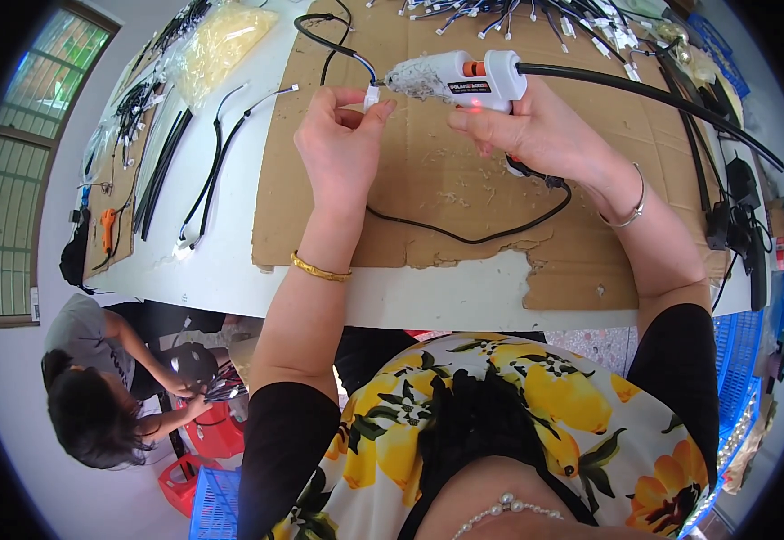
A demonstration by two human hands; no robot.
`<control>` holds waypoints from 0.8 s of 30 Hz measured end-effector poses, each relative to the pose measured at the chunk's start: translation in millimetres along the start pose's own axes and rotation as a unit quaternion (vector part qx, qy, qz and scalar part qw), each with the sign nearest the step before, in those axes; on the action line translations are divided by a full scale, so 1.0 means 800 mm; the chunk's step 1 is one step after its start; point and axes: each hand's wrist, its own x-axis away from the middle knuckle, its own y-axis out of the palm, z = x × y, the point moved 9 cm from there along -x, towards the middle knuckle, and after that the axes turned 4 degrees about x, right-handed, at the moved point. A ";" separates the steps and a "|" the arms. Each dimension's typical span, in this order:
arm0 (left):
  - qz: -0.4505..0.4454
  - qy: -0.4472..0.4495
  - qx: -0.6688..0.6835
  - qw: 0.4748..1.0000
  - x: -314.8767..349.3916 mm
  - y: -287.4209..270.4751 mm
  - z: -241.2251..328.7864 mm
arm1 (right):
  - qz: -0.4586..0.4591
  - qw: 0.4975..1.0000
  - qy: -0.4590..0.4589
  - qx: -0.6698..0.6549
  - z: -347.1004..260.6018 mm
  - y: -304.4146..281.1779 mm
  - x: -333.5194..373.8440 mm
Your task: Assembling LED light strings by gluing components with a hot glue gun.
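Between the thumb and fingers of my left hand [342, 148] is a small white connector [371, 96] on a black-sleeved cable [320, 38], whose blue and white wires show near the plug. My right hand [545, 135] grips a white glue gun [491, 79] with dried glue crusted on its front. The gun's nozzle points left and meets the connector or sits right at it; the exact contact is too small to tell. A long black glue stick [644, 83] runs out of the gun's back to the right. Its trigger is mostly hidden by my fingers.
Torn cardboard [446, 193] with glue scraps covers the white table [392, 297]. The gun's power cord [500, 237] loops across it. Cable bundles [518, 13] lie at the back, two cables [221, 153] left, an orange glue gun [108, 229] far left. A seated co-worker [95, 387] handles cables below left.
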 end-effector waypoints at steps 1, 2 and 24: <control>-0.010 0.000 0.006 1.000 0.000 0.002 -0.001 | 0.000 1.000 0.005 0.006 0.000 0.000 0.000; -0.021 -0.001 0.012 1.000 0.000 0.005 -0.002 | 0.000 1.000 0.010 0.011 0.000 0.000 0.000; -0.063 -0.072 0.269 0.959 -0.002 0.014 -0.026 | 0.006 1.000 0.022 -0.006 0.001 -0.004 0.001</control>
